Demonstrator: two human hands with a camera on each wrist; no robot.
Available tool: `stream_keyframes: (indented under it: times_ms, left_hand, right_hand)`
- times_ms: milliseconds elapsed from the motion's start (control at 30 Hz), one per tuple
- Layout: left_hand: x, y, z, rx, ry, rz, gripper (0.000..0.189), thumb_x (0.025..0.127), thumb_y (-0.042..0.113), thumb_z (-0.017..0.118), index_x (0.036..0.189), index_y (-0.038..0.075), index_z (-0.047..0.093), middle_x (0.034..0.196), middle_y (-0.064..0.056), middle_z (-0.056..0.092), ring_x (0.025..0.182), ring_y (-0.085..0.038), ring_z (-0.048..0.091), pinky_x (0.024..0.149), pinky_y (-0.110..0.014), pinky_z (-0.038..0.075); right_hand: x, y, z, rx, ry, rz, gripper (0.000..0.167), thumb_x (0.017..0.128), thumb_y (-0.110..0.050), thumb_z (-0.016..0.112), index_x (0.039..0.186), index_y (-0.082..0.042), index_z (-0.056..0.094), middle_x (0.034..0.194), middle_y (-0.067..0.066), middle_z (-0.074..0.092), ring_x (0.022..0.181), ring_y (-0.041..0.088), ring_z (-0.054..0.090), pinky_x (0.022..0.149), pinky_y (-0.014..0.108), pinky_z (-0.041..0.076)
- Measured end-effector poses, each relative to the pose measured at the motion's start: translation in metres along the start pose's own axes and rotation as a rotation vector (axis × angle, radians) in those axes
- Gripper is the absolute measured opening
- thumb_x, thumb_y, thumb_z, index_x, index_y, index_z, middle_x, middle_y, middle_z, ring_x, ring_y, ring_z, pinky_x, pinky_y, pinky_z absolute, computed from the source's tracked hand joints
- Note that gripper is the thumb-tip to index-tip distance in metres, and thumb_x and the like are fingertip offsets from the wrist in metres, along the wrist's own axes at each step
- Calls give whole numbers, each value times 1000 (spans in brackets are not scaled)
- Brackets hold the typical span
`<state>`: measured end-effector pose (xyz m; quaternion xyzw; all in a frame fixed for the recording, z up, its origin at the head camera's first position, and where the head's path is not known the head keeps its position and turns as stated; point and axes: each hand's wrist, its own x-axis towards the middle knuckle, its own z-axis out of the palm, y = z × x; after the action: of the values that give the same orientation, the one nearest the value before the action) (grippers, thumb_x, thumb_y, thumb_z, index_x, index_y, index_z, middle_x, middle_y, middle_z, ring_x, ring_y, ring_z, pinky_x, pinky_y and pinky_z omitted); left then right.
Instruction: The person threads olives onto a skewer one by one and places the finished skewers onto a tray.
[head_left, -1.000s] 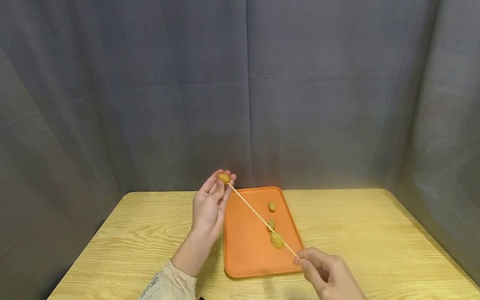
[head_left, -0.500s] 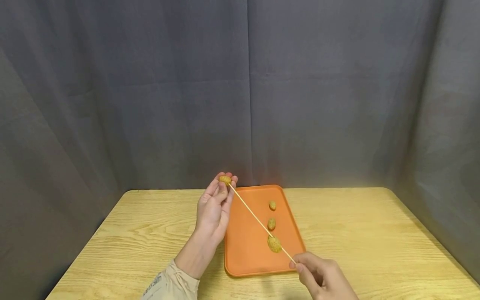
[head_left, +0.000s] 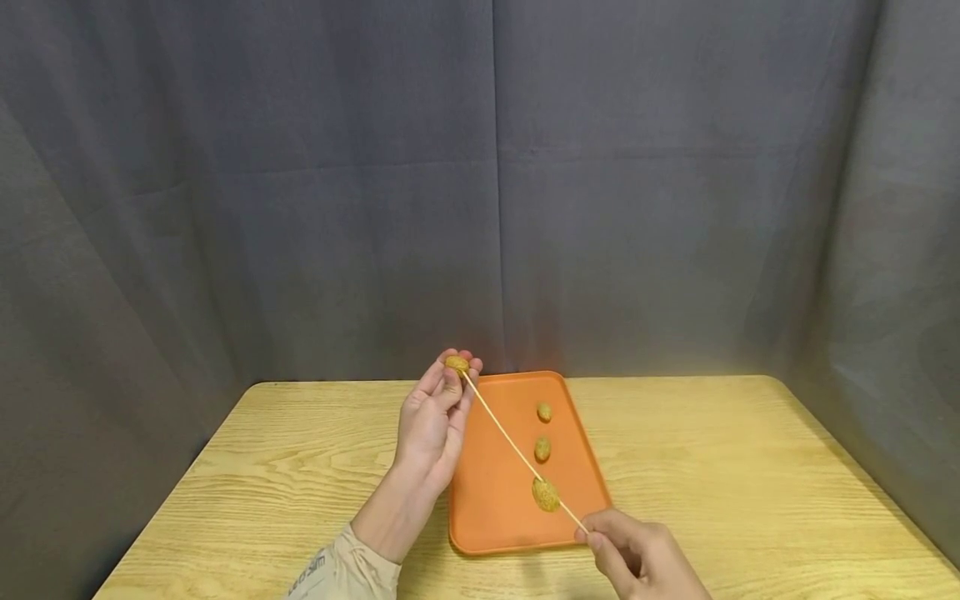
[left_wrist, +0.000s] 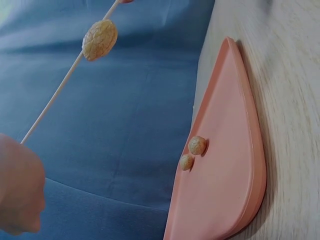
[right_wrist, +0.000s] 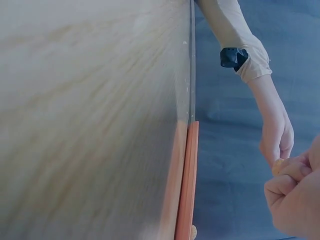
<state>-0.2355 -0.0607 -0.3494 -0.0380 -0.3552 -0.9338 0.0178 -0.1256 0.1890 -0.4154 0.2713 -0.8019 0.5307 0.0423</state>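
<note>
Skewer (head_left: 501,429) slanting above a tray (head_left: 491,521), an end in each of your hands

Your left hand (head_left: 431,421), raised at the far end, has a narrow grip: thumb and fingers pinch the held ball (head_left: 457,365), a small golden-brown oval, where it meets the skewer's far end. How deep the point sits in it, if at all, is hidden. Your right hand (head_left: 656,554), lower and closer to you, has its grip pinched on the near end, just beyond the threaded ball (head_left: 545,494). Between the two, the skewer bows slightly.

The step in hand appears to be driving the skewer through the held ball. The next move seems to call for straight, gentle pressure along the skewer, since more bending could snap it, and for keeping your left fingertips out of line with the point.

The tray, orange and flat on the wooden counter (head_left: 720,467), holds the back ball (head_left: 543,412) and the front ball (head_left: 542,449), both loose, a little apart, toward its right side. The threaded ball overlaps the tray as seen from your head, but the left wrist view shows it up in the air.
</note>
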Motion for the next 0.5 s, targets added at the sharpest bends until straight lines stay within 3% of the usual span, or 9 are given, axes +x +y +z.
stream_keyframes:
  times_ms: [500]
  left_hand:
    - [-3, -2, 4, -4, -20, -6, 32, 103, 8, 50, 135, 5, 51, 142, -12, 49, 130, -22, 57, 109, -23, 46]
  right_hand:
    - [-1, 1, 0, 4, 6, -21, 14, 102, -4, 53, 103, -7, 67, 56, 2, 46, 44, -9, 27, 35, 11, 30]
